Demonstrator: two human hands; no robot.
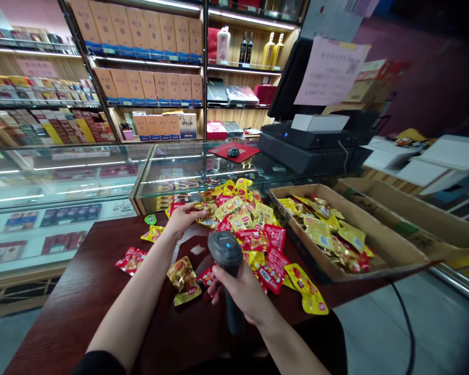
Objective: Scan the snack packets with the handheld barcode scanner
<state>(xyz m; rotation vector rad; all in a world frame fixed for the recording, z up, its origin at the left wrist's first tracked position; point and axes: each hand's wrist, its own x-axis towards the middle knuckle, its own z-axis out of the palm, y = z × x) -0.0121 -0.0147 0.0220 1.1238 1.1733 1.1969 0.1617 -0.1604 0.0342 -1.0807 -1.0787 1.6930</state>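
My right hand (pixel 240 289) is wrapped round the grip of a dark grey handheld barcode scanner (pixel 224 249), its head upright with a small blue light on. At the left side of a heap of snack packets (pixel 240 216), my left hand (pixel 182 221) pinches a shiny gold snack packet (pixel 208 214). The heap mixes red, yellow and gold packets on a dark wooden table. Apart from it, between my forearms, lies a gold-brown packet (pixel 184 280). A red packet (pixel 131 260) and a small yellow one (pixel 152 233) lie beyond my left forearm.
An open cardboard box (pixel 394 255) with more packets stands right of the heap, beside another cardboard tray (pixel 394 195). Behind are a glass counter (pixel 180 161), a mouse on a red mat (pixel 242 152) and a black till (pixel 297 148). A cable (pixel 408 323) hangs at the right.
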